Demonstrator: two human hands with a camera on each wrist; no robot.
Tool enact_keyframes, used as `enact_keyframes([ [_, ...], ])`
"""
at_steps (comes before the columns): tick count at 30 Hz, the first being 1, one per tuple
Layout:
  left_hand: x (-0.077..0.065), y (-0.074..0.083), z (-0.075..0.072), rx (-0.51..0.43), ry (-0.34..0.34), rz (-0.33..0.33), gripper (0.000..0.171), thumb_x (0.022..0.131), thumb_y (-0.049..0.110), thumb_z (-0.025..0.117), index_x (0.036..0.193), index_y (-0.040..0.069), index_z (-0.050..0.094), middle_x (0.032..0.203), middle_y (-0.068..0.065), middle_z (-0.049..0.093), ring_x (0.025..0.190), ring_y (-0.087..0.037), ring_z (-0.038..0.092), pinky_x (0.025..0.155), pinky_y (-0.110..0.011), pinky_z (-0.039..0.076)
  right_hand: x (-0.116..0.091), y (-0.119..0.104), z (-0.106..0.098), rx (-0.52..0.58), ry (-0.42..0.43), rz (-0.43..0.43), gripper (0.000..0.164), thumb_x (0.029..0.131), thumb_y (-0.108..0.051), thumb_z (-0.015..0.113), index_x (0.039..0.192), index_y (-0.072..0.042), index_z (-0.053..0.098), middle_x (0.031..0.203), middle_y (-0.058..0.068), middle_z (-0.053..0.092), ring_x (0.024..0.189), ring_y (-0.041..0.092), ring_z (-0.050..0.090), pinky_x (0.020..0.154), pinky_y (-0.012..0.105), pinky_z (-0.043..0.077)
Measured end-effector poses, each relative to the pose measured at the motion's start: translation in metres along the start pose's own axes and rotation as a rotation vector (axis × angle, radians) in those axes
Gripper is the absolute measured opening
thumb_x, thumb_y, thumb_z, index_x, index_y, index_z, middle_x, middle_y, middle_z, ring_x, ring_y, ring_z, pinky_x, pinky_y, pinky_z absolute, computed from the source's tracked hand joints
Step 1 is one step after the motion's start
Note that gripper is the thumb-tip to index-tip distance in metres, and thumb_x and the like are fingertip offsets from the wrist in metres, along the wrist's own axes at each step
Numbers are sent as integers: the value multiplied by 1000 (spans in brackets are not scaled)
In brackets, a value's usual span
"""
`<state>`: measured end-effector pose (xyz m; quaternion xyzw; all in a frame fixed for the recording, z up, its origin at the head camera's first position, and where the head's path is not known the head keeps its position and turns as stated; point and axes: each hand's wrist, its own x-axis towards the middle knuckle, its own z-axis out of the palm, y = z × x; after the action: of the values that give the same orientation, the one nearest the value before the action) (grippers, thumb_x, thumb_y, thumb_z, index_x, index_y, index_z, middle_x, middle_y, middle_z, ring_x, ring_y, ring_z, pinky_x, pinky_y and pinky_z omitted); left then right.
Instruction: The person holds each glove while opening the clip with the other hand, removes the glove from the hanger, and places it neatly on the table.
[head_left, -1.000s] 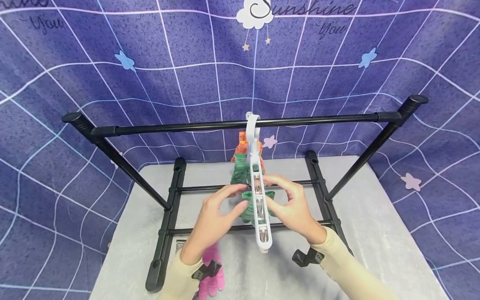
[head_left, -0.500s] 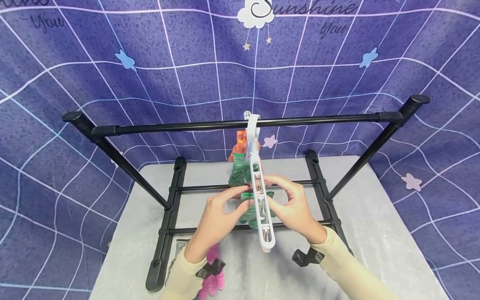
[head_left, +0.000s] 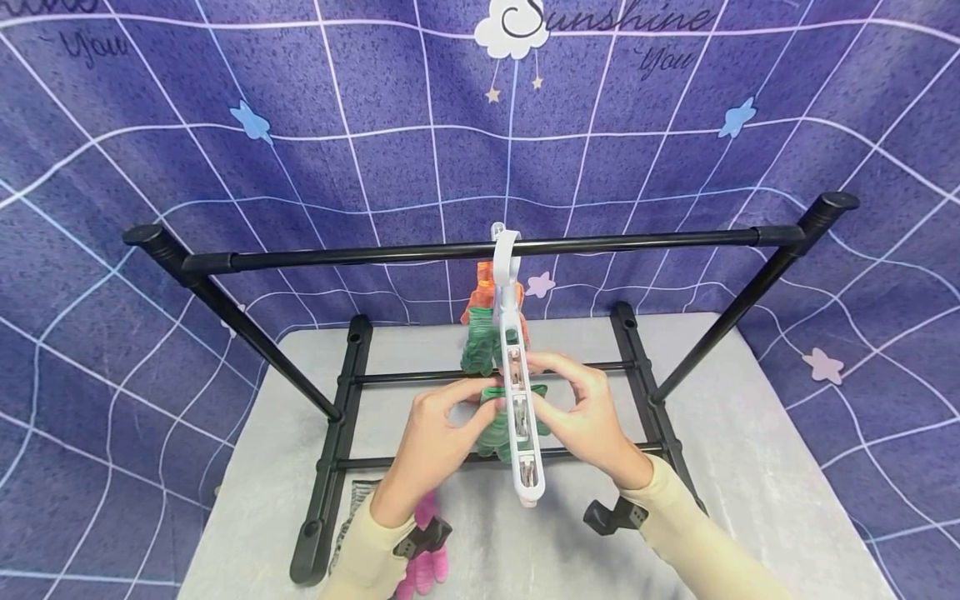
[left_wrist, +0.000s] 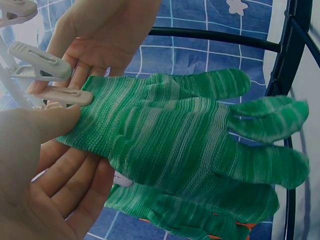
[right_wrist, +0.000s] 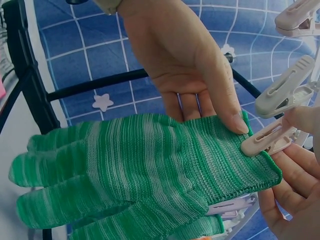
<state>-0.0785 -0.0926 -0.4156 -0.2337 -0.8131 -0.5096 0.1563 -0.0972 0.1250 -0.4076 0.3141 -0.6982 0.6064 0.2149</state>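
A white clip hanger hangs by its hook from the black rail, running toward me. My left hand pinches the cuff of a green-and-white striped knit glove, thumb on one face and fingers behind. On the hanger's other side, my right hand pinches a pale clip between thumb and fingers. The clip's tip overlaps the cuff's edge in both wrist views. The glove's fingers dangle below the hanger. Farther back on the hanger hangs another green glove, with orange fabric behind it.
The black rail spans two posts on a floor frame. Beside my left forearm, a pink glove and a grey patterned piece of fabric lie on the pale surface. A purple grid-patterned curtain stands behind.
My left hand has shifted slightly right, closer to the hanger, with the cuff in its grip. The hanger's near end swung right and came back. My right hand stayed in place.
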Motion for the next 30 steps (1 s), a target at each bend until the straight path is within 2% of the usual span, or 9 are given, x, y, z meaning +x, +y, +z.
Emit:
enact_keyframes([
  [12,-2,-4,0,-8,29,66,22,94,11,83,116,13,83,103,7,80,92,-10,73,88,-32,60,1,-1,0,12,-7,6,41,82,18,78,120,5,75,109,19,78,104,14,71,100,27,55],
  [30,-1,-2,0,-14,35,88,21,93,5,83,113,10,83,99,4,80,88,-10,74,84,-29,60,1,2,1,27,4,9,38,80,20,77,117,8,75,109,20,78,103,13,72,100,28,56],
])
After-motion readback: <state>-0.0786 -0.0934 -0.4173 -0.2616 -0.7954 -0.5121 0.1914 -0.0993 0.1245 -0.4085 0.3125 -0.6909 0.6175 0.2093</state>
